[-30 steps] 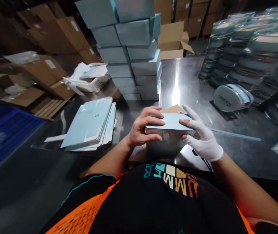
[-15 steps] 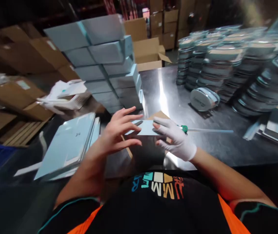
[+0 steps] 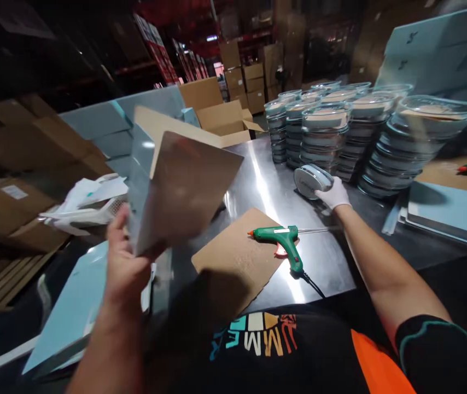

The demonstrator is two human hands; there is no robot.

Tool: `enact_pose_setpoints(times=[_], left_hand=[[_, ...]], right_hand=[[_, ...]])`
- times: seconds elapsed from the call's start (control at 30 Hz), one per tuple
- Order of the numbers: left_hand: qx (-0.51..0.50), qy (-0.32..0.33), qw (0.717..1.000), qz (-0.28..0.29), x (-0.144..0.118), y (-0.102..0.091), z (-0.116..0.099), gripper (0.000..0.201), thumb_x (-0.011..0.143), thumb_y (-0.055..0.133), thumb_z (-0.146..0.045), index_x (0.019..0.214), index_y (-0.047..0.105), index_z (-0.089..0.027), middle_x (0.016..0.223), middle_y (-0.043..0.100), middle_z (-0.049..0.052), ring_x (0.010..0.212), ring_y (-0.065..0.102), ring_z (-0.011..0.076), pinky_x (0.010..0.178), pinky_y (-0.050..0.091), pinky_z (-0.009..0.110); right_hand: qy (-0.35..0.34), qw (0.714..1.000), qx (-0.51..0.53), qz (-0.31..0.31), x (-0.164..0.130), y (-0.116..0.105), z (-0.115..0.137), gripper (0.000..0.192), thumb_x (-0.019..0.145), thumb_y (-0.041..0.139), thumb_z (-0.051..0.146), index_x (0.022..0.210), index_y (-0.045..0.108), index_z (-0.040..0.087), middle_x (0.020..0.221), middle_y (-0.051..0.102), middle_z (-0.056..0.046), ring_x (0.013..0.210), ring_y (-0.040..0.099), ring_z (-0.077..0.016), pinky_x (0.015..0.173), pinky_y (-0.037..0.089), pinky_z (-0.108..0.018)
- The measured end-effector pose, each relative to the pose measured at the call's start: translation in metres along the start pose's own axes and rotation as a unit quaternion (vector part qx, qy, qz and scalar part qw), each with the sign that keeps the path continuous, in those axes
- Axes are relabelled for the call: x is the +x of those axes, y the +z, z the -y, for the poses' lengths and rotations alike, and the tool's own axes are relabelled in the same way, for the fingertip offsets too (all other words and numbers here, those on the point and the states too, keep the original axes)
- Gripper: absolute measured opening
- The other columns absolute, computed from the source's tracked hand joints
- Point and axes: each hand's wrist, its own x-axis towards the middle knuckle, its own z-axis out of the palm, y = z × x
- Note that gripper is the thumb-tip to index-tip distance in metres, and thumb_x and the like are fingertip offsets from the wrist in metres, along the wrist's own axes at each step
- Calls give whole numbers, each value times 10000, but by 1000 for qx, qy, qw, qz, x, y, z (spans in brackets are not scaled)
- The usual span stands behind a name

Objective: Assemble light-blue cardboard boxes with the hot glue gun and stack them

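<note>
My left hand [image 3: 124,257], bare, grips the edge of a light blue box [image 3: 135,186] raised above the bench. The box stands on end with brown inner surfaces facing me; motion smears it a little. My right hand [image 3: 334,194], in a white glove, is closed around the near end of an oval transparent container [image 3: 309,180]. That container lies on its side on the metal bench, with printed lettering on its face. Between my hands a green glue gun [image 3: 278,236] rests on a brown cardboard sheet [image 3: 229,262], its orange nozzle pointing left and a glue stick out the back.
Tall stacks of transparent containers [image 3: 324,137] stand at the back right. Flat light blue sheets [image 3: 450,210] lie at right, more blue sheets [image 3: 69,306] at left. A white basket [image 3: 94,202] with papers and stacked blue boxes [image 3: 106,131] are behind the left hand.
My left hand has lifted the light blue box and moved left with it. My right hand has reached right and taken hold of the oval container. The glue gun is now uncovered.
</note>
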Motion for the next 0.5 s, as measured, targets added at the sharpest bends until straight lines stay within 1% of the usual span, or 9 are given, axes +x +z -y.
enact_pose_setpoints(times=[0.03, 0.07, 0.13, 0.2, 0.27, 0.33, 0.4, 0.43, 0.5], left_hand=[[-3, -58, 998, 21, -8, 5, 12, 1135, 465, 1066, -261, 1504, 640, -423, 1334, 763, 0, 1157, 744, 309, 1020, 661, 472], [-4, -98, 994, 46, -18, 13, 22, 1033, 490, 1042, -274, 1453, 677, -358, 1307, 764, 30, 1127, 747, 307, 987, 664, 449], [-2, -127, 988, 90, -35, 29, 37, 907, 521, 988, -280, 1382, 701, -287, 1302, 752, 67, 1131, 740, 307, 975, 654, 417], [5, -123, 987, 106, -48, 43, 45, 879, 528, 959, -281, 1367, 694, -266, 1312, 741, 81, 1148, 729, 306, 977, 641, 397], [4, -131, 986, 108, -56, 50, 49, 886, 546, 949, -295, 1387, 670, -263, 1332, 729, 86, 1171, 722, 304, 980, 631, 383], [-8, -152, 983, 102, -63, 53, 53, 905, 566, 952, -307, 1414, 640, -266, 1364, 715, 87, 1191, 720, 294, 981, 623, 363], [-33, -176, 979, 101, -73, 53, 58, 924, 581, 967, -321, 1433, 611, -283, 1366, 713, 83, 1142, 737, 272, 947, 629, 353], [-47, -183, 975, 112, -80, 54, 61, 939, 582, 984, -333, 1438, 599, -294, 1351, 717, 81, 1100, 748, 263, 923, 636, 355], [-78, -185, 967, 160, -99, 60, 67, 955, 560, 1027, -369, 1412, 600, -301, 1282, 735, 82, 1016, 766, 262, 874, 656, 378]], right_hand=[[-8, 1000, 6, 4, -3, -3, 0, 361, 673, 908, 277, 851, 601, 212, 1039, 776, -148, 1123, 763, -298, 1015, 591, -429], [-20, 1000, 12, 6, -9, -5, 5, 347, 660, 890, 253, 832, 591, 224, 980, 759, -107, 1061, 767, -283, 999, 601, -432], [-52, 998, 23, 9, -27, -12, 25, 337, 633, 861, 214, 889, 643, 212, 1043, 757, -101, 1095, 758, -299, 1071, 589, -489], [-136, 990, 31, 26, -50, -29, 55, 393, 634, 850, 198, 1007, 724, 195, 1178, 765, -136, 1193, 738, -344, 1152, 559, -548], [-303, 951, 37, 48, -76, -58, 89, 415, 716, 855, 246, 1124, 782, 210, 1273, 760, -165, 1256, 719, -382, 1163, 564, -587], [-420, 904, 58, 60, -103, -91, 121, 524, 825, 864, 297, 1340, 768, 324, 1376, 731, -130, 1284, 713, -366, 1137, 598, -576], [-456, 876, 87, 130, -129, -116, 147, 578, 874, 879, 341, 1419, 736, 473, 1389, 728, -71, 1264, 734, -353, 1074, 645, -556], [-461, 864, 106, 172, -140, -123, 157, 589, 879, 892, 361, 1430, 734, 499, 1382, 732, -65, 1234, 754, -353, 1033, 666, -546], [-460, 838, 137, 261, -158, -121, 172, 574, 908, 887, 389, 1457, 740, 469, 1388, 738, -80, 1200, 783, -345, 1003, 687, -517]])
